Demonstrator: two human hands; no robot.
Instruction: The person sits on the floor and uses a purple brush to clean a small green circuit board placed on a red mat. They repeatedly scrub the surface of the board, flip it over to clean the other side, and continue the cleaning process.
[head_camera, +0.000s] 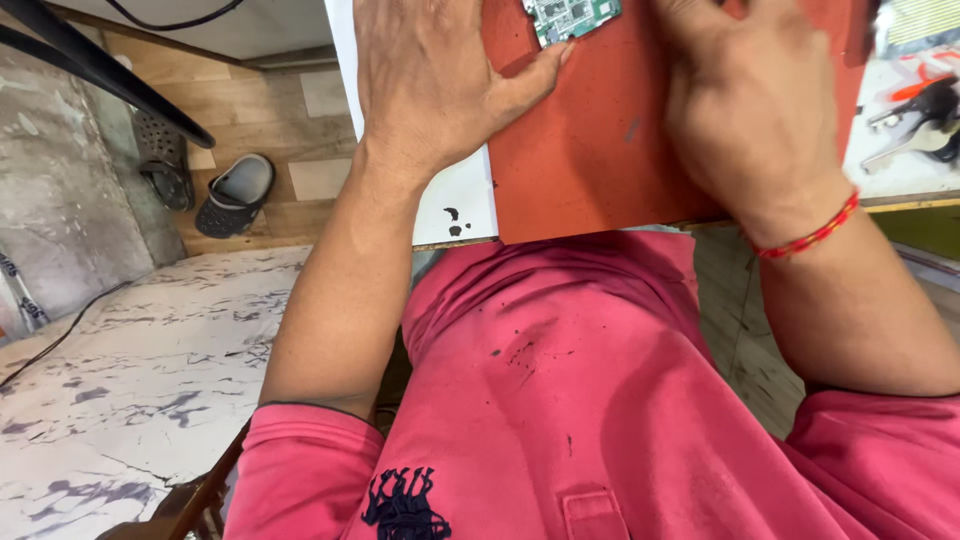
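Left hand (430, 80) is lying flat on the red mat (590, 150), fingers spread loosely, thumb touching the green circuit board (570, 17) at the mat's top edge. Right hand (750, 100) is resting just beside the board; its fingers are cut off, grip unclear. Grey sandals (235, 192) are sitting on the floor.

A green circuit board (570, 17), densely populated with small components, is seen lying flat at the far edge of a red-orange mat (590, 150), partly cut off by the frame.
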